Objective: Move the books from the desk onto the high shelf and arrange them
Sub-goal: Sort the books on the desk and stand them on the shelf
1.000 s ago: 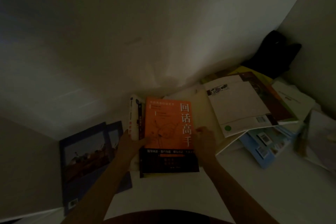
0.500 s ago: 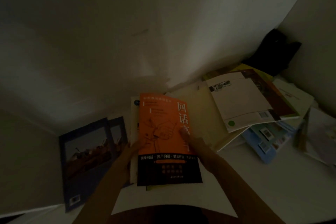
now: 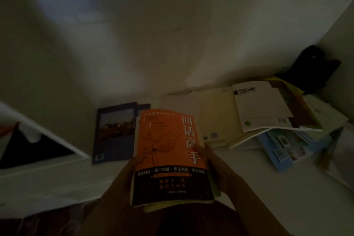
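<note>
A small stack topped by an orange and black book [image 3: 168,149] is lifted off the white desk [image 3: 268,188], close to me. My left hand [image 3: 132,166] grips the stack's left edge, thumb on the cover. My right hand [image 3: 212,161] grips its right edge, thumb on the cover near the white title characters. A yellow-green book edge shows under the orange one. A dark blue photo book [image 3: 115,132] lies flat on the desk at the left. A pile of pale books [image 3: 262,109] lies at the right by the wall.
Light blue booklets [image 3: 287,147] stick out from under the right pile. A black object [image 3: 312,65] sits in the far right corner. A white ledge [image 3: 46,130] with a dark opening below runs at the left. The scene is dim.
Both hands have lifted the orange-topped stack off the desk and drawn it toward me. The view has swung left and down, and the right pile has shifted right in frame.
</note>
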